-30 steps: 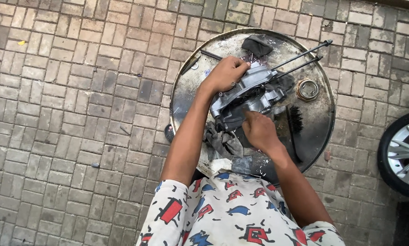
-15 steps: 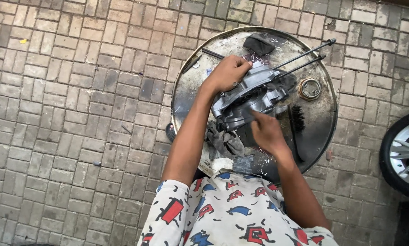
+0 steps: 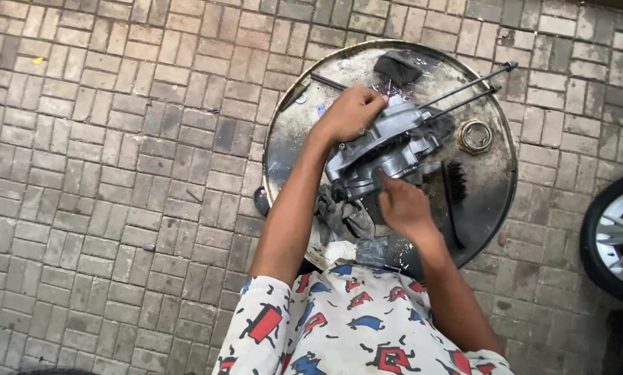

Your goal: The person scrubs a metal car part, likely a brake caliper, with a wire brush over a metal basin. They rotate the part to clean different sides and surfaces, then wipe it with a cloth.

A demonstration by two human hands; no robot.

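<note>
A grey metal engine casing lies on a large round metal tray set on the brick paving. My left hand grips the casing's far upper edge. My right hand rests at its near side, fingertips touching the casing; whether it holds anything I cannot tell. Two long thin rods stick out from the casing toward the upper right.
On the tray lie a metal ring, a black brush, a dark rag at the far edge and a grey rag near me. A car wheel stands at the right. Brick paving surrounds the tray.
My right hand slid slightly right and up along the casing's near side. My left hand stayed gripping the casing's top.
</note>
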